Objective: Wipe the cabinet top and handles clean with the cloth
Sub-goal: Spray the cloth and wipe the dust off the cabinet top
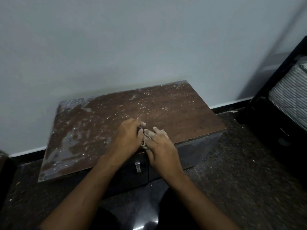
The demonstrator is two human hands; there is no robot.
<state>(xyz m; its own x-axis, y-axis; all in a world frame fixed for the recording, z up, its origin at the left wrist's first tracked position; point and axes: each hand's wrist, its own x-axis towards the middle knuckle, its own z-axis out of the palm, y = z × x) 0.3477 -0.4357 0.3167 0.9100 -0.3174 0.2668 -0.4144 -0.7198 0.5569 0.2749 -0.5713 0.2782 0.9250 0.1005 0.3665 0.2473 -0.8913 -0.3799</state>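
The grip: left hand (128,136) and right hand (160,143) pinch a mostly hidden cloth (144,143) together at the near edge of the dusty cabinet top (99,130); one handle (137,166) shows below.

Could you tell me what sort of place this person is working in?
Probably a bedroom, perhaps one under renovation. A mattress in a dark bed frame stands to the right of a low wooden cabinet against a plain wall, and dust covers the cabinet top.

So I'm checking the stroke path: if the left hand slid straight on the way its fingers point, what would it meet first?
Only dusty brown wooden cabinet top, then probably the pale grey wall behind it.
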